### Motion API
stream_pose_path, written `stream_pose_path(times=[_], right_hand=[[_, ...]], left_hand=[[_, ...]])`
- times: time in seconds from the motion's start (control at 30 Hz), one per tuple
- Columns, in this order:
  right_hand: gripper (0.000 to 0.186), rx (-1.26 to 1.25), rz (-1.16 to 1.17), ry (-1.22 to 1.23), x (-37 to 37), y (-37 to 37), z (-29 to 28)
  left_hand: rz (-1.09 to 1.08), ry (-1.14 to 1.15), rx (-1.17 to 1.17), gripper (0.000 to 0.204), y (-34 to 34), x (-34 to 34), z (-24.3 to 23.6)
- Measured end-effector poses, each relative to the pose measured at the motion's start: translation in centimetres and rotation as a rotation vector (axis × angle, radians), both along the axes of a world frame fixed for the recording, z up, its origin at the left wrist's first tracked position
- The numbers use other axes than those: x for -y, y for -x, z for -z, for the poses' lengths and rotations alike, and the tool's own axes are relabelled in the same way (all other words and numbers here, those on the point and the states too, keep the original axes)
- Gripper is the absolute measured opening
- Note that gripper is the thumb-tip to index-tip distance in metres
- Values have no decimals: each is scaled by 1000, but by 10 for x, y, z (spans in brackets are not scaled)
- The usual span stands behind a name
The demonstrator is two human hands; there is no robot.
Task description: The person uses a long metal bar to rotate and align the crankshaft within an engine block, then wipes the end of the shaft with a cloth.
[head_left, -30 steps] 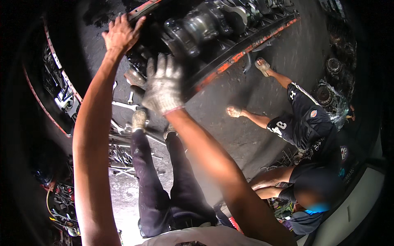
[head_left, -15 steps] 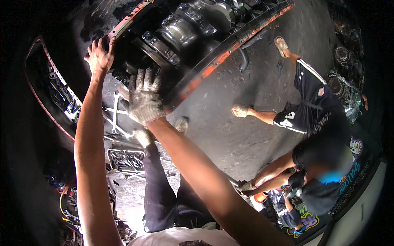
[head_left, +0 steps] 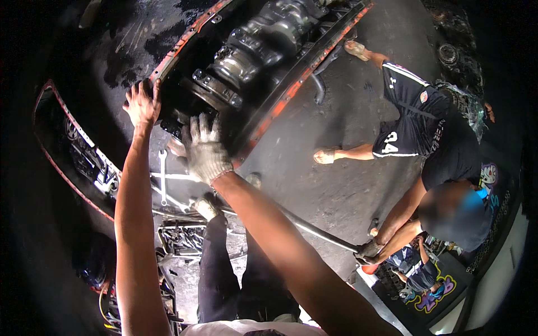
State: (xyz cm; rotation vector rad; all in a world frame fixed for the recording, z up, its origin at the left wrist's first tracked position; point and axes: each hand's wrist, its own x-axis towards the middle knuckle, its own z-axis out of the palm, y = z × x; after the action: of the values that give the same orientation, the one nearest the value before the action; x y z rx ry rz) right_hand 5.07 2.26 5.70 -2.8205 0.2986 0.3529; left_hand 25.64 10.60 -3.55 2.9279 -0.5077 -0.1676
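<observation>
The left forearm (head_left: 134,224) rises nearly straight from the lower edge, while the right forearm (head_left: 280,229) slants inward. The gloved right hand (head_left: 206,154) shows its back, fingers extended and parted, at the near end of the engine block (head_left: 291,91); whether it presses, I cannot tell. Slightly farther, the bare left hand (head_left: 142,106) is spread, unclenched, beside the orange rim (head_left: 178,50). Beyond, the crankshaft (head_left: 235,64) lies within the block.
</observation>
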Motion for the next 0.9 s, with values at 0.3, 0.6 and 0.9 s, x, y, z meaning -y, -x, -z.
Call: stream_pose_path(times=[0.3, 0.6, 0.9], right_hand=[[80, -111, -14, -123, 0, 4, 4], [80, 43, -114, -81, 4, 6, 8], [77, -42, -172, -34, 3, 4, 4]], left_hand=[[-1, 64, 13, 62, 4, 0, -8], [15, 103, 26, 63, 6, 0, -10], [-14, 127, 17, 65, 7, 1, -8]])
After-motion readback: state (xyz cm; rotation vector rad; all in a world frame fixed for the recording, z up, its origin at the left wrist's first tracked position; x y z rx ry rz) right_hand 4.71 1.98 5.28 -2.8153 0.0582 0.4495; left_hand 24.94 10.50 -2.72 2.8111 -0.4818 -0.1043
